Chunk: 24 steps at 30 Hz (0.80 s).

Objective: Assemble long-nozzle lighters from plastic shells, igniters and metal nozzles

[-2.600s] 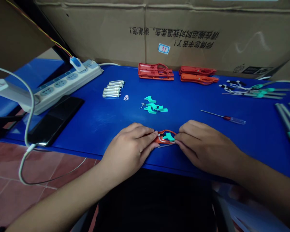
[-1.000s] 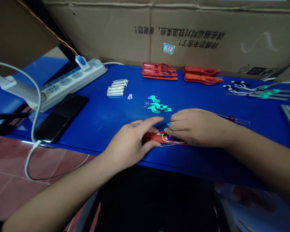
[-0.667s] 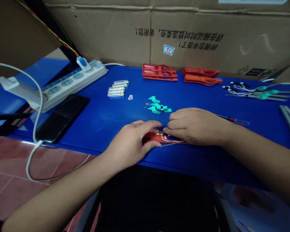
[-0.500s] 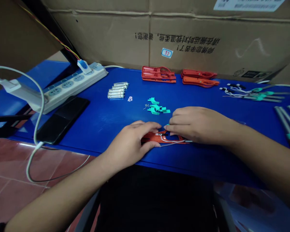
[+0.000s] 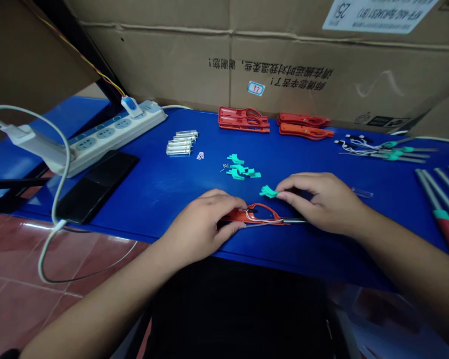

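My left hand (image 5: pixel 215 219) is closed on the rear part of an orange lighter casing half (image 5: pixel 239 215) lying near the table's front edge. A white wire and a small black part lie in the casing, and a metal tube (image 5: pixel 294 220) sticks out of its right end. My right hand (image 5: pixel 314 197) pinches a green trigger piece (image 5: pixel 268 191) between thumb and fingertips, just above and behind the casing. Several more green trigger pieces (image 5: pixel 240 170) lie behind it, with small metal springs or pins (image 5: pixel 225 167) beside them.
Red casing halves (image 5: pixel 243 119) and orange ones (image 5: pixel 306 131) lie by the cardboard box (image 5: pixel 172 65). Clear tubes (image 5: pixel 181 143) are at left, near a phone (image 5: pixel 97 187) and power strip (image 5: pixel 114 132). Wired metal tubes (image 5: pixel 396 152) and finished-looking lighters (image 5: pixel 447 219) lie right.
My right hand has lifted away from the casing, up and to the right, and the green trigger piece now shows in its fingers. My left hand stays on the casing.
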Motion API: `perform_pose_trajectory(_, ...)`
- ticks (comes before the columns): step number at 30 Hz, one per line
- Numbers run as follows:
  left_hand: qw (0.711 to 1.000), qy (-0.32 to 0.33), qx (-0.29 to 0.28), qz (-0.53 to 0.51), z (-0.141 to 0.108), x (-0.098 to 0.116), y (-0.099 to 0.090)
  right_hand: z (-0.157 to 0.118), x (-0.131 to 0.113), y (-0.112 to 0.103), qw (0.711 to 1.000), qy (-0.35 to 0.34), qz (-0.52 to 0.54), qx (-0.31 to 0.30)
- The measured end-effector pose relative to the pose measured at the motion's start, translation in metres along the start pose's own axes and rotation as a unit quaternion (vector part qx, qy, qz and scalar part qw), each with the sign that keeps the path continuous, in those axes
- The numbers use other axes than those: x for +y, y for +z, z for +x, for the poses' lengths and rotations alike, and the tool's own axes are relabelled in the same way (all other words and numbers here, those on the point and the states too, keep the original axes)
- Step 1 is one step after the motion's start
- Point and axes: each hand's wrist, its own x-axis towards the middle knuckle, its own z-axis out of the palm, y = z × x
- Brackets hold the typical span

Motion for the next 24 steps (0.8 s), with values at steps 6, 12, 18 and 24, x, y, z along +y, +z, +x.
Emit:
perform_pose_trajectory(6,1.0,-0.01,0.003,-0.003,-0.001,-0.003,0.002,-0.008,-0.002,-0.008,0.978,-0.048,0.2,0.03)
perform_pose_trajectory(12,1.0,0.003,0.011,-0.008,-0.001,-0.003,0.003,-0.008,0.011,-0.004,0.963,-0.039,0.267,0.017)
perform_pose_trajectory(18,1.0,0.004,0.014,0.001,-0.003,-0.004,0.003,-0.009,0.002,-0.009,0.994,-0.043,0.104,-0.018)
perform_pose_trajectory(24,1.0,0.002,0.008,0.004,-0.001,-0.005,0.003,-0.007,-0.029,-0.007,0.984,-0.052,-0.109,-0.132)
